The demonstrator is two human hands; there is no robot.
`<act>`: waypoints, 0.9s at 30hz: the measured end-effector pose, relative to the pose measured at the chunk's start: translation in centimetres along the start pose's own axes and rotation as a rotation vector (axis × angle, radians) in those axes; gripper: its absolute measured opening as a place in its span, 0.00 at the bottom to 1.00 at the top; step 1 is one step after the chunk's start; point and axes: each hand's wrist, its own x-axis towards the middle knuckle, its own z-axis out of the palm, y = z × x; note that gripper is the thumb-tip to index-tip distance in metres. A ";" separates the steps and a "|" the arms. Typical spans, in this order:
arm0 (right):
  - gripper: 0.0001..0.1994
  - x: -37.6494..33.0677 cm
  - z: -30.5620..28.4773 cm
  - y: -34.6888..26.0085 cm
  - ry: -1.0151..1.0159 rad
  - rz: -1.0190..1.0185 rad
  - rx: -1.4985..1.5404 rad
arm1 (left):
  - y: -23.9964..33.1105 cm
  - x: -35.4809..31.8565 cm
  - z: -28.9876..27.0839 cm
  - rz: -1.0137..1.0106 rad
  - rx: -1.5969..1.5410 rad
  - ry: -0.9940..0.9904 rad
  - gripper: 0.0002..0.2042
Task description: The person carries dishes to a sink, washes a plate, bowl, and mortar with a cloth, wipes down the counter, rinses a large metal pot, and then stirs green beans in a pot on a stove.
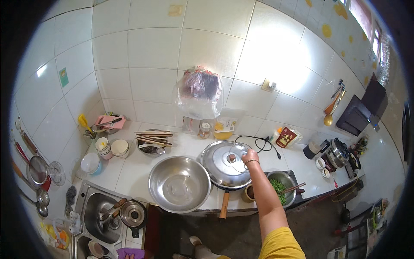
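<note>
One hand [249,156] grips a glass lid [238,152] over the pan [224,166]; red packet [286,137] and yellow packet [224,127] sit by the wall.

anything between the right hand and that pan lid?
Nothing visible. The right hand is already at the far right rim of the lid, which sits on the wooden-handled pan. Its fingers look to be touching the rim; the grip can't be made out.
</note>
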 end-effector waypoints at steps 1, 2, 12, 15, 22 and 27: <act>0.14 1.2 0.0 0.5 -0.019 -0.004 -0.026 | 0.2 0.1 -0.1 -0.003 0.004 -0.006 0.20; 0.13 2.2 -0.1 0.8 -0.075 0.021 -0.098 | 0.8 0.4 -0.6 -0.014 0.023 -0.025 0.20; 0.14 8.2 4.1 4.7 -0.376 0.096 -0.290 | 3.0 0.6 1.2 -0.171 0.206 0.042 0.19; 0.14 9.0 5.3 5.4 -0.520 0.049 -0.394 | 3.2 0.7 2.1 -0.185 0.187 0.091 0.18; 0.15 11.2 9.4 8.9 -0.511 -0.074 -0.379 | 4.8 1.1 1.8 -0.265 0.236 0.070 0.17; 0.16 10.3 8.3 8.1 -0.545 -0.009 -0.319 | 5.7 1.6 0.6 -0.271 0.140 0.000 0.20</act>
